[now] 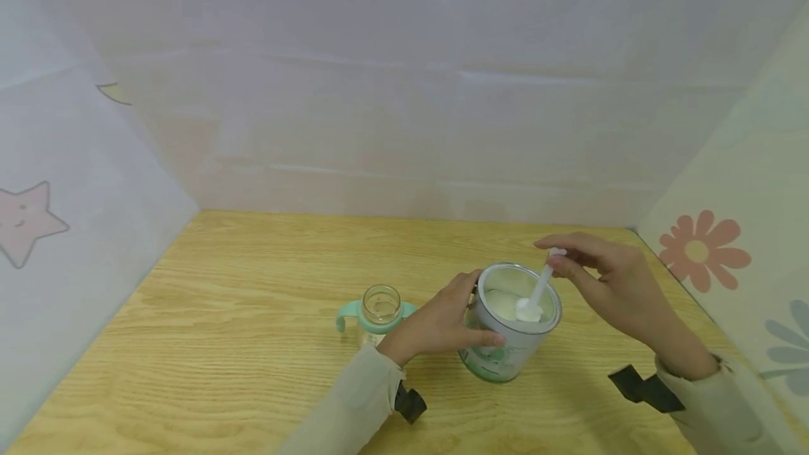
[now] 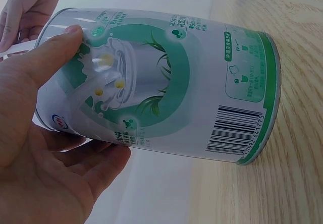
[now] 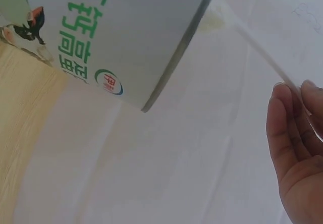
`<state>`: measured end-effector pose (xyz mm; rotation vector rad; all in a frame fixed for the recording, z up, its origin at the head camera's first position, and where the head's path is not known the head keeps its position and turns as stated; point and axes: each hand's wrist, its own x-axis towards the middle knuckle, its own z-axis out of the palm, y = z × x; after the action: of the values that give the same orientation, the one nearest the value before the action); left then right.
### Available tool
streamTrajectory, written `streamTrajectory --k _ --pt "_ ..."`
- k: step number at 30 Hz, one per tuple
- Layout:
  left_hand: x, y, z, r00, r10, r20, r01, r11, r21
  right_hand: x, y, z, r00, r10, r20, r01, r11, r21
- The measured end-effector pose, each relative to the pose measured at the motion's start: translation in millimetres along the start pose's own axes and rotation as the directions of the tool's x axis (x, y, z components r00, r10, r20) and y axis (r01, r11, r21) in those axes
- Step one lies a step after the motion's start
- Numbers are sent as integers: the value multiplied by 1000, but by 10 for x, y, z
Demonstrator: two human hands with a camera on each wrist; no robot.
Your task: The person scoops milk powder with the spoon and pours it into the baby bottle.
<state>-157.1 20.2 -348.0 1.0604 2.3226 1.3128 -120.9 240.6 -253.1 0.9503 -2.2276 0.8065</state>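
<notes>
My left hand (image 1: 436, 325) grips the side of a white and green milk powder can (image 1: 515, 353), thumb toward me. The can leans on the table, its round mouth facing up and toward the right hand. Pale powder (image 1: 501, 302) shows inside. With thumb and fingers, my right hand (image 1: 613, 283) pinches the handle of a white scoop (image 1: 541, 285). The scoop's bowl is heaped with powder over the can's mouth; in the right wrist view the scoop (image 3: 267, 55) shows beyond the rim. Left of the can stands an open clear bottle (image 1: 381, 305) with mint-green handles, partly behind the left wrist.
The light wooden table (image 1: 221, 314) carries the can and bottle. A pale sheet (image 1: 404, 125) rises behind its back edge, and printed side panels with a flower (image 1: 697, 251) and a star (image 1: 28, 220) stand at right and left.
</notes>
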Motion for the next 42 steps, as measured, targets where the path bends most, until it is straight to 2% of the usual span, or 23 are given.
streamTrajectory --k 14,21,33,42 --pt "-3 8 -8 1000 -6 -1 6 1000 1 14 -31 -85 999 46 21 -45 998 -50" --pt "-8 19 -2 1000 5 -8 -5 1000 -27 -32 -22 -82 996 90 -12 -90 995 -37" --pt "-28 37 -8 1000 4 -10 -4 1000 -6 3 -37 -87 998 55 -13 -56 997 -60" --pt "-69 94 -68 999 -27 -31 29 996 81 33 -47 -87 999 33 -32 -35 998 -56"
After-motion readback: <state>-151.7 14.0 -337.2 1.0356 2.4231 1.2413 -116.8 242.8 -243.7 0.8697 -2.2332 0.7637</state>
